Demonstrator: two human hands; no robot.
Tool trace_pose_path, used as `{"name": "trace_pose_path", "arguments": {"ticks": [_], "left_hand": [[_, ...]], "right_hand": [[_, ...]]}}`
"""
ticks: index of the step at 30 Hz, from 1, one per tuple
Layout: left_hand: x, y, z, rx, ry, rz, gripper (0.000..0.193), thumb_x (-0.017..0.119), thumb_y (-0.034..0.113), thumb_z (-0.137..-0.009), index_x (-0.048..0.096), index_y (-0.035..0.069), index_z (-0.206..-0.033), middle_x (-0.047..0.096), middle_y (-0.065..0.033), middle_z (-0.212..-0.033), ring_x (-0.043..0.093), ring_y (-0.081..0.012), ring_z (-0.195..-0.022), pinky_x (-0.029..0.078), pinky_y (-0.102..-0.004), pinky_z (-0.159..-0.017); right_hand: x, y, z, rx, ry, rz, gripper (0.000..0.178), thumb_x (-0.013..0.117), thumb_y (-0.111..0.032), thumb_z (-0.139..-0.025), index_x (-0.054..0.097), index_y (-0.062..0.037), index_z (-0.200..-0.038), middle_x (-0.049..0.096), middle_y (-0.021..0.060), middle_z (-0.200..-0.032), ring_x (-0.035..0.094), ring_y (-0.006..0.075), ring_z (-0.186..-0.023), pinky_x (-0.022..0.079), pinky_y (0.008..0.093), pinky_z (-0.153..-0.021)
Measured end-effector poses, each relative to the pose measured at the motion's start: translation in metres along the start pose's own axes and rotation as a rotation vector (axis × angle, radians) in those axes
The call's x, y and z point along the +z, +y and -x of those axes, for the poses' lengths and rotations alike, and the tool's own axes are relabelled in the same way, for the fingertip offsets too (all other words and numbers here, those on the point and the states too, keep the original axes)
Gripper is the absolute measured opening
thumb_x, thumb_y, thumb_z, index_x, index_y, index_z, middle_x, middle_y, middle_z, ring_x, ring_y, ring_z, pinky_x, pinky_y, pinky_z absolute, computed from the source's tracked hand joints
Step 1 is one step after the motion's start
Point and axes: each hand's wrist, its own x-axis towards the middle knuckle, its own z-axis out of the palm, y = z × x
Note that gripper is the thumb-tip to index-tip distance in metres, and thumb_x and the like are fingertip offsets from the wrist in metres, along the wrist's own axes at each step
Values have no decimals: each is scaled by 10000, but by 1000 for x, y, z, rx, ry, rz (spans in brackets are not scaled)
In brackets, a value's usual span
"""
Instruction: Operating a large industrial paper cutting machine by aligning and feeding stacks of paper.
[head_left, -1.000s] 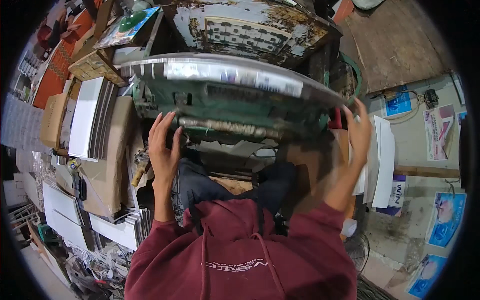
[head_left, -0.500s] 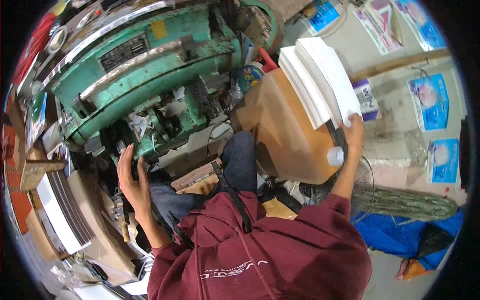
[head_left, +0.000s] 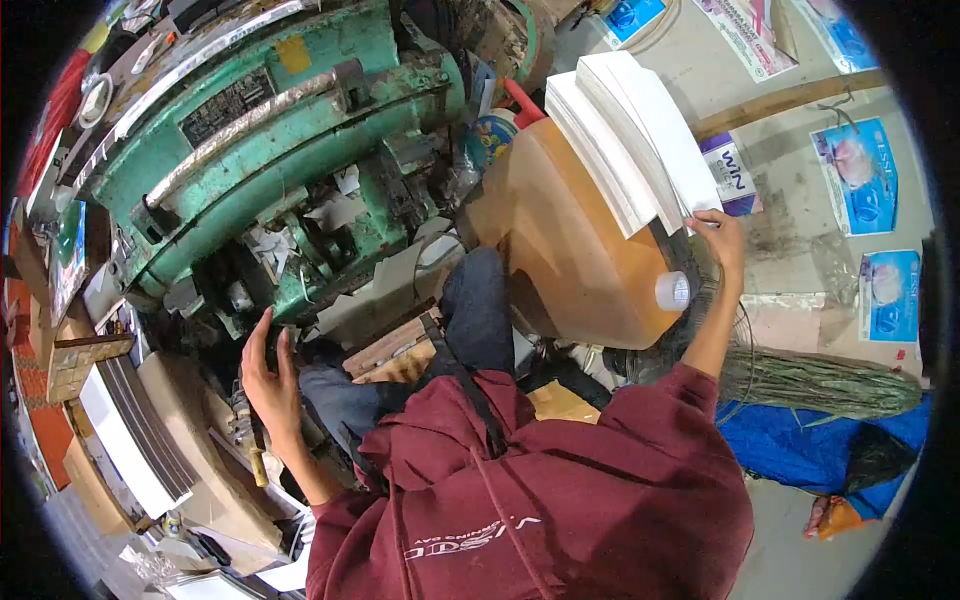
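Two stacks of white card sheets lie on top of a large amber plastic jug, which rests on its side with its white cap facing me. At the near right corner of the top stack, my right hand pinches the edge of a white sheet between thumb and fingers. My left hand is raised with its fingers apart and holds nothing. It is just in front of a worn green machine, whose open lower part has paper scraps in it.
Dark-edged white boards and a cardboard box stand at the left. A wire fan guard, a bundle of green stalks and a blue sheet lie to the right. Printed blue packets are spread beyond.
My right hand has shifted slightly right and down along the stack's corner, its fingers now bent at the sheet's edge. The left hand is nearly still. The whole view has shifted a little.
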Motion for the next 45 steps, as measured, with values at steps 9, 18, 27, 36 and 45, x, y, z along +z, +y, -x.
{"name": "trace_pose_path", "arguments": {"ticks": [9, 18, 27, 36, 45], "left_hand": [[-41, 55, -72, 271, 76, 104, 379, 623, 78, -930, 580, 38, -1304, 621, -103, -1293, 568, -211, -1211, 402, -331, -1032], [-89, -12, -205, 379, 10, -129, 593, 603, 446, -928, 492, 92, -1390, 555, -189, -1348, 527, -332, -1247, 395, -386, -1060], [-47, -38, -44, 170, -408, -628, 791, 459, 629, -920, 345, 84, -1482, 301, -210, -1534, 258, -394, -1428, 195, -530, -1169], [-128, -5, 108, 148, -111, -598, 629, 526, -60, -775, 480, 65, -1389, 536, -160, -1153, 542, -352, -1127, 436, -466, -1025], [-270, -56, 122, -307, 579, -1244, 725, 405, -88, -860, 411, 326, -1455, 446, -176, -1455, 415, -399, -1342, 452, -478, -1012]], "right_hand": [[15, -38, 1, -129, 348, 521, 239, 501, -175, -981, 638, -8, -1085, 695, 157, -946, 654, 326, -755, 502, 399, -702], [2, -48, -9, -358, 738, -21, 253, 536, -142, -975, 695, -5, -1117, 699, 133, -1126, 668, 236, -1023, 509, 329, -913], [132, -188, 5, -542, -132, -763, 166, 625, -76, -925, 701, 4, -1049, 650, 100, -1219, 591, 192, -1133, 480, 289, -944], [302, -301, -15, -447, -1044, -617, 398, 734, -289, -865, 661, -14, -1144, 677, 64, -1050, 623, 139, -935, 502, 275, -809], [230, -350, -24, -743, -352, -376, 821, 811, -379, -770, 434, -63, -1428, 462, 184, -1405, 577, 314, -1154, 514, 359, -901]]}}
